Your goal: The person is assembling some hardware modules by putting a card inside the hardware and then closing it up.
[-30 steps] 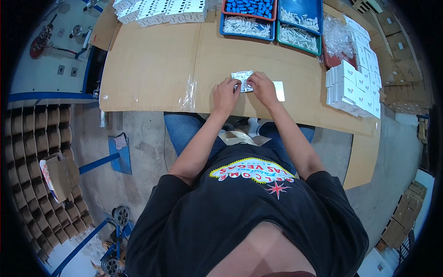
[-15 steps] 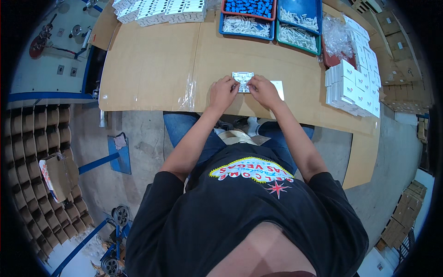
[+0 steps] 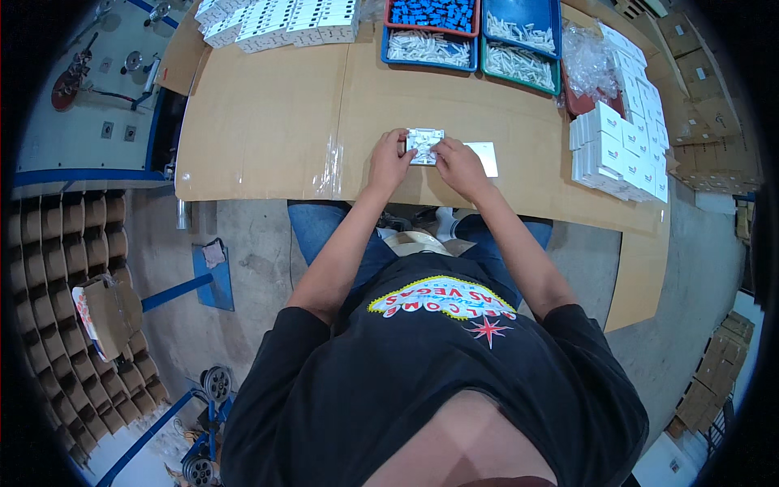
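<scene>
While the head view looks down over a cardboard-covered table (image 3: pixel 268 122), both hands meet near its front edge on a small white square part (image 3: pixel 424 146). The left hand (image 3: pixel 390 160) grips the part's left side with curled fingers, and the right hand (image 3: pixel 459 165) pinches its right side, fingertips on top. Just right of the right hand a flat white plate (image 3: pixel 485 157) lies on the cardboard. Further back stand a blue tray of white pieces (image 3: pixel 428 47), a red-rimmed tray of blue pieces (image 3: pixel 434 14) and a green-rimmed tray (image 3: pixel 519 65). Stacked small white boxes (image 3: pixel 617 154) sit at the table's right side, more white boxes (image 3: pixel 276 20) at the back left.
</scene>
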Demonstrator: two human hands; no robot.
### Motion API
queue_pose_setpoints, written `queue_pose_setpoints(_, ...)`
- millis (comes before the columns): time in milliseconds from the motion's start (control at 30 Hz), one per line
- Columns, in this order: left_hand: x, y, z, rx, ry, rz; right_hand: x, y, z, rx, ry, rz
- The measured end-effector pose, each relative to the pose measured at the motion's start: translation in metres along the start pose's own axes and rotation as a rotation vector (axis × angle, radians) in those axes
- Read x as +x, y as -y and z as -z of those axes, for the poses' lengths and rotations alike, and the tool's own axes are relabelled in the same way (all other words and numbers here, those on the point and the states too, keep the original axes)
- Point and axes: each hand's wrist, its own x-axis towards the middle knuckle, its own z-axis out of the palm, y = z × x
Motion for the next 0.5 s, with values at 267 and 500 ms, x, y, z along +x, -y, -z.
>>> queue_pose_setpoints(267, -0.015, 0.015, -0.001, 0.274, -0.100, -0.160, -0.012, 0.007, 0.005, 0.058, -0.099, 0.029)
queue_pose_setpoints(500, -0.038, -0.004, -0.007, 0.431, -0.169, -0.208, -0.040, -0.020, 0.020, -0.031, -0.460, -0.264)
